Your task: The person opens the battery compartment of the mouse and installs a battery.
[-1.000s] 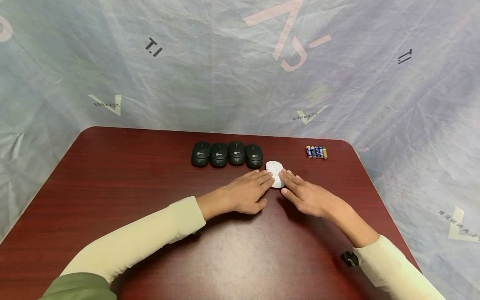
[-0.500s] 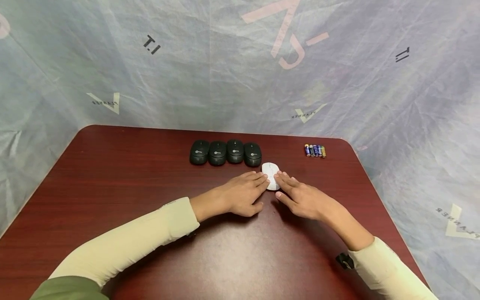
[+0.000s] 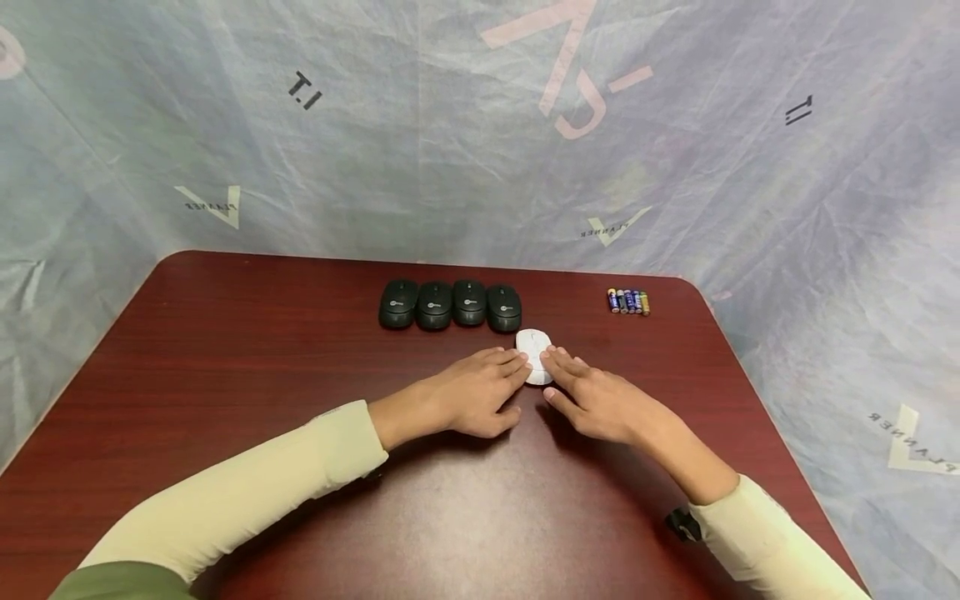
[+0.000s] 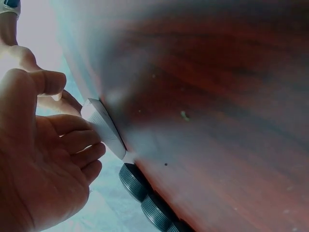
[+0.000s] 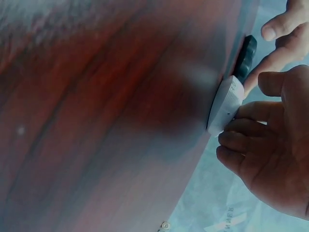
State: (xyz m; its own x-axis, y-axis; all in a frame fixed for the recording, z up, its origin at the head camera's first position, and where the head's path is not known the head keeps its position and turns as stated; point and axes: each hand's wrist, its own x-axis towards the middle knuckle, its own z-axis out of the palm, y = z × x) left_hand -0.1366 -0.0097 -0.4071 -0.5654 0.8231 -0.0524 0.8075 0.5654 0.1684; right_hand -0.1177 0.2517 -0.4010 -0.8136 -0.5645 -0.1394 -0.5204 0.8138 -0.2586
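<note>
A white computer mouse (image 3: 534, 342) lies on the table between my two hands. My left hand (image 3: 480, 393) touches its left side with the fingertips, the fingers nearly straight. From the other side, the fingertips of my right hand (image 3: 603, 402) rest against the mouse, with the thumb held apart. In the left wrist view the white mouse (image 4: 105, 126) sits flat on the tabletop at the fingertips of my left hand (image 4: 53, 164). The right wrist view has the white mouse (image 5: 226, 107) beside the fingertips of my right hand (image 5: 270, 145).
Several black mice (image 3: 435, 306) stand in a row behind and left of the white one. Several batteries (image 3: 628, 302) lie side by side near the back right of the dark red table (image 3: 247, 333). A printed grey sheet (image 3: 420, 150) hangs behind the table.
Both hands and the white mouse between them have shifted slightly left and nearer to me. The black mice and the batteries stay where they were.
</note>
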